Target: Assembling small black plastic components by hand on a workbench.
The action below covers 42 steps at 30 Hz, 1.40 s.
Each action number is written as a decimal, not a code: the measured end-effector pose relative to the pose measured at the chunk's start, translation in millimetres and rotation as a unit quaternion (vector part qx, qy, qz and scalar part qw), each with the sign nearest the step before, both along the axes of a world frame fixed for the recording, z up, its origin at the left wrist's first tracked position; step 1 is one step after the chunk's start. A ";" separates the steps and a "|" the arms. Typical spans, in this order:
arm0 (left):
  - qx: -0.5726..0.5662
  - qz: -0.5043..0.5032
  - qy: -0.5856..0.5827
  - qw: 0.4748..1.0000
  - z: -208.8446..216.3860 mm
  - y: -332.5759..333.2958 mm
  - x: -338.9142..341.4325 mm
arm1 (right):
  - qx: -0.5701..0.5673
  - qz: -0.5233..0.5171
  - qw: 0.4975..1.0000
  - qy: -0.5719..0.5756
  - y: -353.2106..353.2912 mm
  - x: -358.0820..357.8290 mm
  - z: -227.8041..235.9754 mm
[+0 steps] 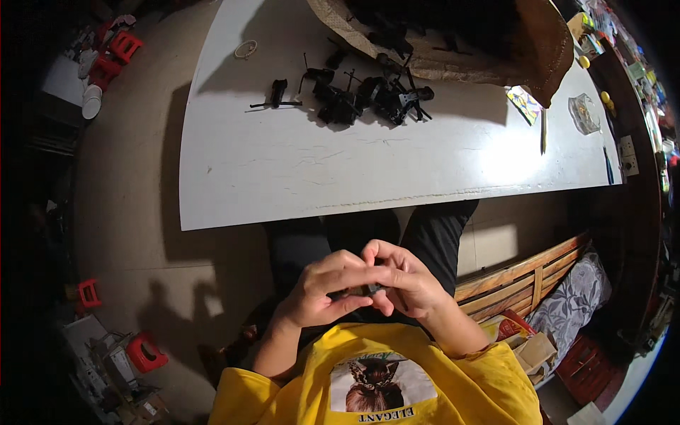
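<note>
Clamps a small dark part (372,289) between fingers of left hand (324,283) and right hand (419,285) — lower centre of the frame, mostly hidden. Faces a white table (283,159) strewn with black parts (338,106) at upper centre.

I log white worktop (340,163), black parts (336,106) and brown sack (453,67) toward its far edge; held piece (372,289) dark, shirt (368,336) yellow, cushion (577,290) grey floral.

The left hand (324,289) and right hand (409,283) hold a small dark piece (371,289) near a white table (248,159) bearing black parts (338,106).
</note>
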State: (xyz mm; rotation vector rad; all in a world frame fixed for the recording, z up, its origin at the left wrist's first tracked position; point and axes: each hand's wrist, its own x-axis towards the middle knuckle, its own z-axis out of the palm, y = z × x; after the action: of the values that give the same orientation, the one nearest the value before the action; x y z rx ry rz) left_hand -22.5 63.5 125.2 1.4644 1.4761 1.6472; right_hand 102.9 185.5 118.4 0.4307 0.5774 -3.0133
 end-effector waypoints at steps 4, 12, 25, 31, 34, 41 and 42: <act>0.044 0.010 -0.012 0.999 -6.9 -4.6 -1.6 | 0.021 -0.004 0.999 0.031 -8.6 -1.5 3.6; -0.030 0.124 0.024 0.992 -3.5 -6.8 11.4 | 0.252 -0.110 0.961 -0.024 -25.1 0.2 1.3; 0.000 -0.212 -0.030 0.977 -4.6 -18.8 -13.3 | 0.478 0.223 0.834 0.160 -13.2 25.7 10.8; 0.016 -0.138 -0.047 0.989 -7.2 -19.0 -7.1 | 0.544 0.229 0.796 0.133 -1.0 14.9 29.3; -0.027 -0.005 -0.153 0.988 -8.1 -24.3 0.7 | 0.715 0.081 0.678 0.147 27.2 -7.7 30.6; 0.035 -0.054 -0.571 0.818 -23.3 -30.8 7.1 | 0.918 -0.252 0.290 -0.100 121.9 -86.9 2.2; 0.036 -0.062 -0.621 0.781 -26.8 -31.9 7.5 | 0.934 -0.246 0.226 -0.127 129.7 -91.1 -2.6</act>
State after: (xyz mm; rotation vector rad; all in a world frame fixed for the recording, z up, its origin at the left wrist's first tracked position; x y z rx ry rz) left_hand -15.0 31.6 98.4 0.2048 0.5151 1.9171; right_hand 11.8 315.2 115.8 0.8995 3.7263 -0.1375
